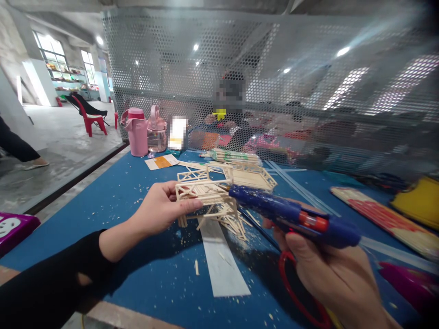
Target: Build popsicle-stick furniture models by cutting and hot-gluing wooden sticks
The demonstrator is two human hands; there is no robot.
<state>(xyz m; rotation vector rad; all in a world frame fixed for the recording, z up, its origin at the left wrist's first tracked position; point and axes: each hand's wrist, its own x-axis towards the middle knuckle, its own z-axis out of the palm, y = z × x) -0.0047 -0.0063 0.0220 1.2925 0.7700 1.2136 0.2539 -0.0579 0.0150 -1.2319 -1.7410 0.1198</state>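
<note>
My left hand (164, 204) pinches a small frame of wooden sticks (206, 183) between thumb and fingers, above the blue tabletop. In my right hand (325, 269) is a blue hot glue gun (274, 208) with a red part in its side. Its tip meets the right end of the stick frame; whether it touches cannot be made out. Below the frame lies a heap of loose wooden sticks (236, 224), beside a white strip (222, 265). A flat stick panel (254, 177) rests behind. Red scissor-like handles (287, 274) show under my right hand.
A pink flask (137, 135), a clear pink bottle (157, 137) and a card (161, 161) stand or lie at the back left. Bagged sticks (384, 219) and clear glue sticks (302, 187) lie right. A perforated metal screen (192, 77) rises behind; a person sits beyond it.
</note>
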